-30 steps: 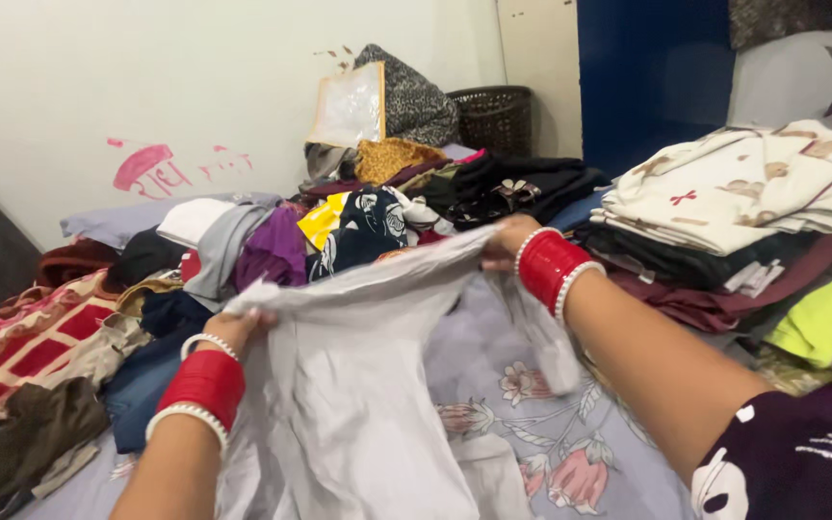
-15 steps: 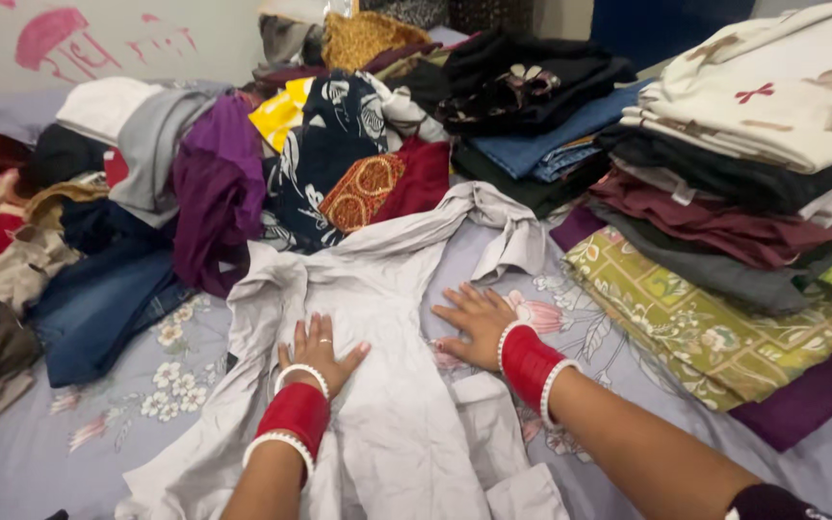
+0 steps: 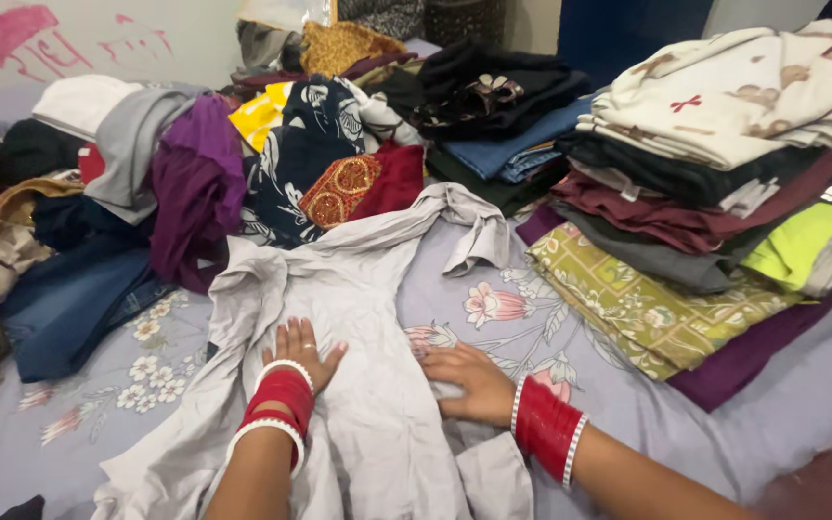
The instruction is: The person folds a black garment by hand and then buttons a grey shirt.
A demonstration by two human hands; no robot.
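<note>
Pale wall (image 3: 146,29), pink scrawl (image 3: 21,29), flowered bedsheet (image 3: 69,424)

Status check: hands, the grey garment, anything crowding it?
Left hand flat on grey garment. Right hand pressing its edge. Garment spread on bedsheet. Clothes pile touches its top.

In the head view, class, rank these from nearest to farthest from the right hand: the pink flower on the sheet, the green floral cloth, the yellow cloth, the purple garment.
From the right hand, flat on the grey garment:
1. Pink flower, just above it on the sheet.
2. Green floral cloth, to the right, under the folded stack.
3. Purple garment, upper left in the pile.
4. Yellow cloth, farther back, upper left.
</note>
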